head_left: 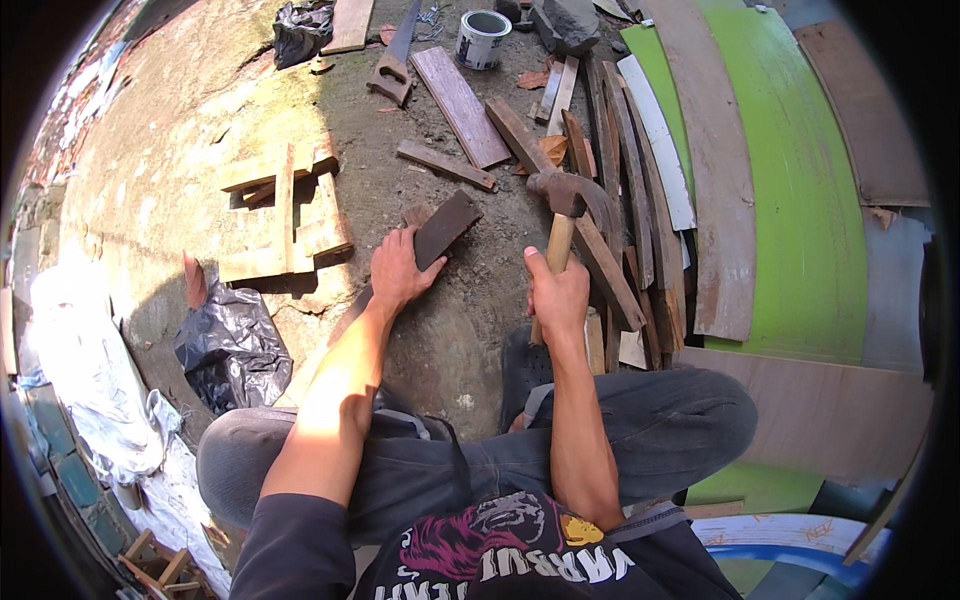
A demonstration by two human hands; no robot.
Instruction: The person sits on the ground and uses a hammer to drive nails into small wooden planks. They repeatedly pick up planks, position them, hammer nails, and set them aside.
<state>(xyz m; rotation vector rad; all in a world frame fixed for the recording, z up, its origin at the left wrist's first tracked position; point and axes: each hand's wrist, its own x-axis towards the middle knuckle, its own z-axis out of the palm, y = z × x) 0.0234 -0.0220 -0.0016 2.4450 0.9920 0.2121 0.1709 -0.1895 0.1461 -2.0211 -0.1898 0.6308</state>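
My left hand (402,265) is closed round a dark brown wooden plank (447,228), thumb on its near side. The plank slants from upper right to lower left, partly hidden under my hand and forearm. A small lighter bit of wood (414,215) shows just beyond my fingers. In my right hand (560,295) is a claw hammer (561,238), gripped by its pale wooden handle. Its rusty head points up and away, apart from the plank, above a pile of wood strips (612,270).
A handsaw (392,78), a loose board (460,105), a short stick (446,164) and a paint can (484,42) lie ahead. A nailed wooden frame (285,215) and a black plastic bag (235,345) are left. Green panels (790,180) cover the right side.
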